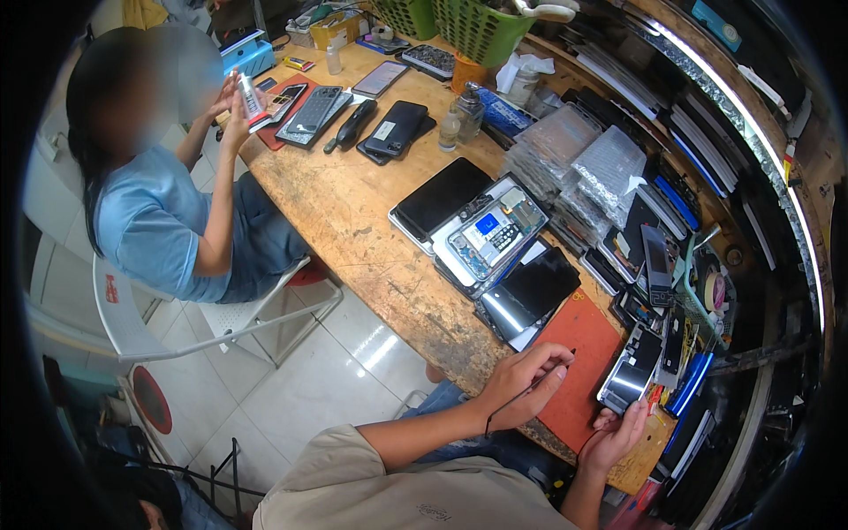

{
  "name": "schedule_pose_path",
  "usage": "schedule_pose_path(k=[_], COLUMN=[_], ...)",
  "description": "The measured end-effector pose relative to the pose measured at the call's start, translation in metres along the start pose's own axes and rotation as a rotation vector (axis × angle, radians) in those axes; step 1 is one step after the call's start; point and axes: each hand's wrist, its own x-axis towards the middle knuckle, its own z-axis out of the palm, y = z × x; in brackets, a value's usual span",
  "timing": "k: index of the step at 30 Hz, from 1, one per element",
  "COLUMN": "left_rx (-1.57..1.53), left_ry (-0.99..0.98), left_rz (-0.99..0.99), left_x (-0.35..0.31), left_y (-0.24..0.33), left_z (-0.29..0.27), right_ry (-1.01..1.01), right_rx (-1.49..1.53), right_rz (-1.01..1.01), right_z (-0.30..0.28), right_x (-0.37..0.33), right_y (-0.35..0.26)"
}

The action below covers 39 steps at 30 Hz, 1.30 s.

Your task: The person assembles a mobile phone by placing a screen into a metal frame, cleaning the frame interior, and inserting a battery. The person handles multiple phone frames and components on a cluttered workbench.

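My left hand [527,382] rests on the front edge of a red work mat [579,353], its fingers pinched on a thin black tool [565,357] whose dark cord loops under the wrist. My right hand [617,435] grips the lower end of a small phone [629,382] with a shiny glass face, at the mat's right side. Both forearms come up from a beige shirt at the bottom edge.
The worn wooden bench [353,221] carries an opened phone [490,237], dark screens [530,291], cased phones [397,128], bottles and parts bags [574,168]. Green baskets [477,26] stand at the back. Another person in a blue shirt [146,221] sits on a white chair at the bench's left end, holding a small object.
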Motion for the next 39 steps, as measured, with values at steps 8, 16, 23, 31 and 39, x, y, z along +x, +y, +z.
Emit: schedule_pose_path(k=[8, 16, 23, 31, 39], left_rx=[0.037, 0.026, -0.094, -0.125, -0.059], left_ry=[-0.004, -0.047, -0.075, -0.034, -0.074], left_rz=[-0.023, -0.063, -0.122, -0.092, -0.134], left_x=[0.001, 0.002, 0.0, 0.0, -0.001], left_y=[0.0, 0.003, -0.002, -0.004, -0.004], left_z=[0.002, 0.0, 0.0, 0.002, 0.001], right_ry=[0.007, -0.016, 0.005, -0.04, -0.033], right_rx=[0.026, 0.03, 0.038, 0.06, 0.081], right_rz=[0.003, 0.014, 0.01, 0.028, 0.002], right_z=[-0.003, -0.004, -0.008, -0.01, -0.013], right_x=[0.001, 0.001, 0.001, 0.002, -0.001], right_y=[0.002, 0.001, 0.006, 0.007, 0.009])
